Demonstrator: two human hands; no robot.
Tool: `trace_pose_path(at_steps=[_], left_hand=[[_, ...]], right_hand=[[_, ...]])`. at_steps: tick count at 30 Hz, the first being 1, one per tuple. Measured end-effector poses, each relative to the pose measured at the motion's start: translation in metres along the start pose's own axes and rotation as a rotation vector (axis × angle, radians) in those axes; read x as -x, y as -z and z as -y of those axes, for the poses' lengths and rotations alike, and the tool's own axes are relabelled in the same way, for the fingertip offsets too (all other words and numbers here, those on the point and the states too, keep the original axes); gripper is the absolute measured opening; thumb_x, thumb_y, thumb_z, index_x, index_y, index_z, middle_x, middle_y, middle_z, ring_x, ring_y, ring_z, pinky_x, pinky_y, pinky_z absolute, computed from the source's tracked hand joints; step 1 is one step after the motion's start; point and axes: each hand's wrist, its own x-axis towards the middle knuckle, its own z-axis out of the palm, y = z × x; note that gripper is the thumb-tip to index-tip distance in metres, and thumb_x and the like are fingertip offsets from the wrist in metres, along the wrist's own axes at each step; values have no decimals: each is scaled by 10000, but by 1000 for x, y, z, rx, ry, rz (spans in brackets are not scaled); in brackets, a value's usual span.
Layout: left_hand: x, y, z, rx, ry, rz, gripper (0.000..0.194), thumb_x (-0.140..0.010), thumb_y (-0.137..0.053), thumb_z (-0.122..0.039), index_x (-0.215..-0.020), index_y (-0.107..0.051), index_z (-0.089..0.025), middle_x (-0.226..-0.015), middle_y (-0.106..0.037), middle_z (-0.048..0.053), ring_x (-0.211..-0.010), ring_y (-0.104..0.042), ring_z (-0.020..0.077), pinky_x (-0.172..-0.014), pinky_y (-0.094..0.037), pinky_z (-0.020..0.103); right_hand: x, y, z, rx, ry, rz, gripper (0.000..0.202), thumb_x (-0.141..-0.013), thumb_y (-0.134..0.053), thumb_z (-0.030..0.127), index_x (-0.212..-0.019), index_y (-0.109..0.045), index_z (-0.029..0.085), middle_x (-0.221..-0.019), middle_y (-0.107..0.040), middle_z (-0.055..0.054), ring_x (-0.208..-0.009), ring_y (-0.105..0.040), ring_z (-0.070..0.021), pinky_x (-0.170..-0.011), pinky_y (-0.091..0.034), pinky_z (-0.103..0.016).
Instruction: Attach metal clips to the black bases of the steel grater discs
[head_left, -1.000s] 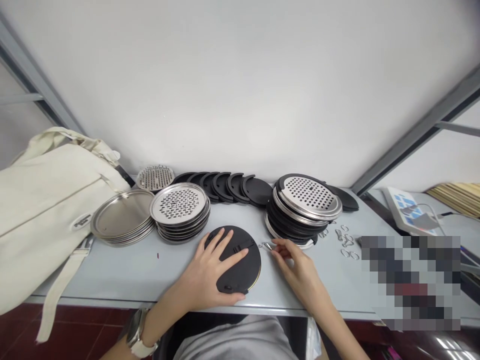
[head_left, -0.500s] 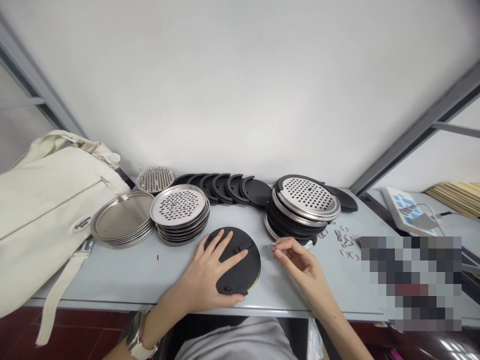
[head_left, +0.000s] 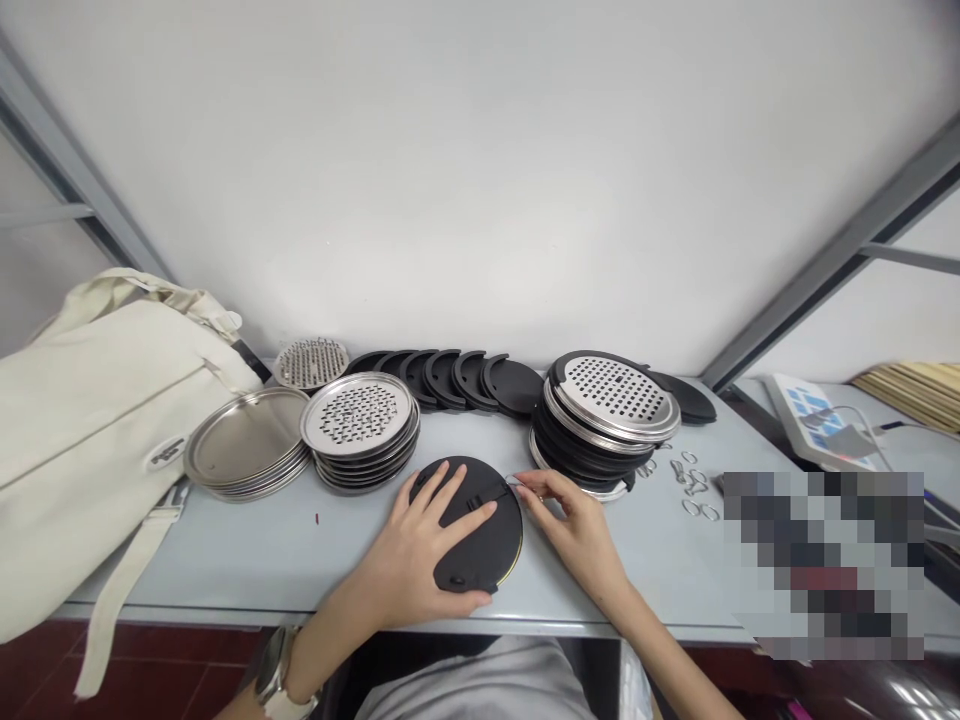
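Observation:
A round black disc lies on the table near its front edge, with a slot and a short strap-like piece on its upper right. My left hand rests spread on the disc's left side, fingers flat across it. At the disc's right edge, my right hand pinches a small metal ring between thumb and forefinger. The ring meets the rim by the end of the strap-like piece; whether it is threaded through cannot be made out.
Behind the disc stand stacked grater plates, shiny metal trays and a tall pile of black discs and metal plates. Several loose metal rings lie at right. A cream bag sits at left. Black discs line the wall.
My right hand has moved left, bringing the pinched metal ring from beside the disc to its right rim. The left hand stays on the disc.

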Motion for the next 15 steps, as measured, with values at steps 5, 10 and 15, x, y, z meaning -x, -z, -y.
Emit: trace_pose_path(at_steps=[5, 10, 15], left_hand=[[0, 0, -1, -5, -1, -9, 884, -727, -727, -521, -1494, -332, -328, -1600, -163, 106, -1405, -256, 424, -1086, -235, 626], [0, -1, 0, -5, 1, -3, 884, -734, -720, -525, -1498, -320, -333, -1602, -151, 107, -1405, -251, 429, -1085, -231, 631], [0, -2, 1, -2, -4, 3, 886, -743, -709, -539, -1504, -303, -334, -1602, -144, 114, -1410, -242, 425, -1085, -221, 637]], right_hand=[[-6, -4, 8, 76, 42, 15, 265, -959, -510, 377, -982, -711, 204, -845, -690, -61, -776, -648, -209, -723, -506, -313], [-5, -4, 5, 53, -6, 19, 259, -962, -497, 352, -975, -699, 191, -832, -682, -49, -767, -630, -197, -711, -481, -289], [-6, -6, 5, 26, -33, 71, 280, -970, -471, 354, -1053, -671, 176, -695, -596, -2, -656, -554, -164, -651, -453, -263]])
